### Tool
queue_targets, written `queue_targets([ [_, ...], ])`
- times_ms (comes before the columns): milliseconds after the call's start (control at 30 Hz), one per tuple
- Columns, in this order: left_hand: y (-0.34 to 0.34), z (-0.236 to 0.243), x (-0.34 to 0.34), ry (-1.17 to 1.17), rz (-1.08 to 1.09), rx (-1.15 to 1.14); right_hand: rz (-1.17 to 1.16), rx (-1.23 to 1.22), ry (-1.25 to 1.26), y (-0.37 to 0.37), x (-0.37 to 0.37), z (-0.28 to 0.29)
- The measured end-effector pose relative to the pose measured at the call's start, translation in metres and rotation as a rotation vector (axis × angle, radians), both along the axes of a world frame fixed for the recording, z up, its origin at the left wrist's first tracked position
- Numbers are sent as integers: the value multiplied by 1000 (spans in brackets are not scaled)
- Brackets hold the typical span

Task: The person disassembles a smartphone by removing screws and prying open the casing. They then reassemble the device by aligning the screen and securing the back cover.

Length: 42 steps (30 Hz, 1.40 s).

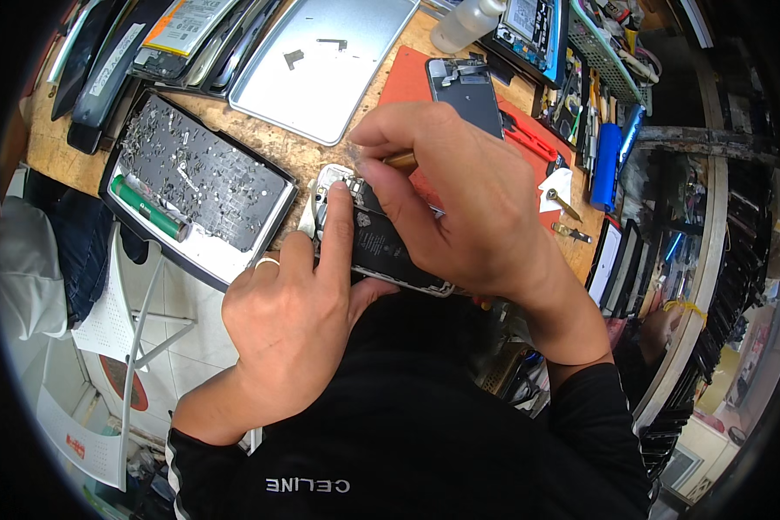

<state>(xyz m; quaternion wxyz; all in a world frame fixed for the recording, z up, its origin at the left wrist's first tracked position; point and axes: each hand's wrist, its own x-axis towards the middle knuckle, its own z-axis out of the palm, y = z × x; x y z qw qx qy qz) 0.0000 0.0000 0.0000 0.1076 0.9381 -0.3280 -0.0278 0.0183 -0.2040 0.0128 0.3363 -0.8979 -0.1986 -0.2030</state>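
An opened smartphone [377, 238], with its black battery and inner parts showing, lies tilted at the table's near edge. My left hand [288, 312] grips it: the index finger presses on the upper inner parts, and the thumb is at the lower edge. Over the phone's upper end, my right hand [468, 195] is closed in a pinch on a slim brownish-gold tool [400, 160]. Its tip is hidden by the fingers, so its exact kind cannot be made out. Behind my right hand, another dark phone [466, 91] rests on an orange-red mat [400, 80].
A metal tray [277, 95] holds two small parts. Left of the phone, a black-rimmed box [264, 247] contains many tiny screws or parts and a green cylinder [150, 208]. Phone panels [113, 74] are stacked far left. A red cutter [529, 134], blue cylinder [607, 165] and clear bottle [464, 28] sit right.
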Motion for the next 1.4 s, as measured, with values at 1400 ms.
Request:
queue_targets([
  [1400,2,-6,2,-54,-39,-16,259,-418,148,-1,25,42],
])
